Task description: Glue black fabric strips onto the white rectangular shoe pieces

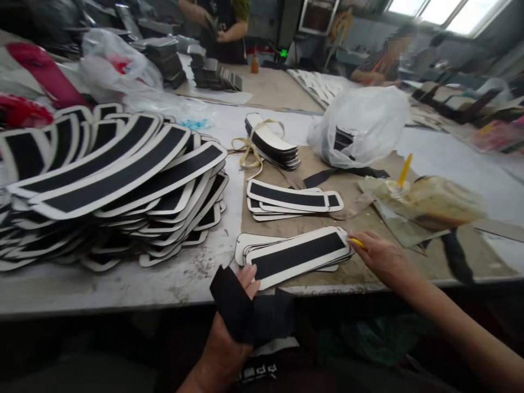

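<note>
My left hand (235,311) is closed around black strips (233,300), its fingertips on the left end of a white piece with a black band (298,256). That piece lies on top of a small stack at the table's front edge. At the stack's right end, my right hand (379,254) grips a thin yellow tool (358,243), its tip by the piece's corner. Just behind lies a second small stack of banded pieces (286,197). Farther back is a curved stack (272,143) with a beige ribbon (249,153) beside it.
A large heap of banded pieces (110,180) covers the left of the table. At the right are a glue-smeared container (442,202) with an upright yellow stick (404,170) and a white plastic bag (364,123). People stand or sit beyond the table.
</note>
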Demonstrator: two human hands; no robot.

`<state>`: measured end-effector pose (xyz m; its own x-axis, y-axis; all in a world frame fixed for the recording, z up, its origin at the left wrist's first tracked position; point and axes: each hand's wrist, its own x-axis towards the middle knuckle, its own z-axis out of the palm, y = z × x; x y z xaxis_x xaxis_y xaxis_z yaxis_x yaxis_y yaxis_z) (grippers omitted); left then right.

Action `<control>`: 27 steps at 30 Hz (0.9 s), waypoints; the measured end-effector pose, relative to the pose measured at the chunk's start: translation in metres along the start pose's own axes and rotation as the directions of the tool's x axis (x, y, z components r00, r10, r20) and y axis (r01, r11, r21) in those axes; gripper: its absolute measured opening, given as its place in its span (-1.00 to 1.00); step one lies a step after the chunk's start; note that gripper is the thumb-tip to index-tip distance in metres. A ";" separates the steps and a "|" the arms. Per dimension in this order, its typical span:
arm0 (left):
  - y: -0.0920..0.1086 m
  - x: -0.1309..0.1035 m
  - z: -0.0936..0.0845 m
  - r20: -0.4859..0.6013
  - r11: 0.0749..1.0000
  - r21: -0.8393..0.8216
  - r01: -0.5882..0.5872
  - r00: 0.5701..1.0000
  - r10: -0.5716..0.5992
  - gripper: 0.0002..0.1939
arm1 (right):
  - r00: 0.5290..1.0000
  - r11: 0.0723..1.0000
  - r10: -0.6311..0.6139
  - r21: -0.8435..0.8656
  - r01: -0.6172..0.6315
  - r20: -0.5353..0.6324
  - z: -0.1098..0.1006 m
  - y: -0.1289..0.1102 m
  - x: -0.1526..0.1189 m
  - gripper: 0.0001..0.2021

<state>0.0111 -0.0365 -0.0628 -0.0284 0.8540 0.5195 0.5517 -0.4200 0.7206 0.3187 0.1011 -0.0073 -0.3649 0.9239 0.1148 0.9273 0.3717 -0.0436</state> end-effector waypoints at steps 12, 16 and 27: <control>0.018 0.036 -0.006 0.001 0.291 -0.689 0.664 0.402 -0.916 -0.73 | 0.995 1.000 0.020 -0.007 -0.021 -0.094 0.016 -0.008 -0.008 -0.65; 0.019 0.039 -0.003 0.008 0.266 -0.624 0.735 0.347 -0.938 -0.64 | 0.997 0.995 0.057 0.087 -0.052 -0.057 0.014 -0.013 -0.009 -0.67; 0.030 0.055 -0.022 0.051 0.165 -0.667 0.726 0.266 -0.963 -0.41 | 0.942 0.724 0.228 0.604 -0.334 0.248 -0.007 -0.025 -0.003 -0.63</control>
<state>0.0074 -0.0088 -0.0027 -0.4957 0.6474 -0.5789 -0.4859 0.3458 0.8027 0.2975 0.0885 0.0004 -0.1531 0.9771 -0.1475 0.7427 0.0153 -0.6695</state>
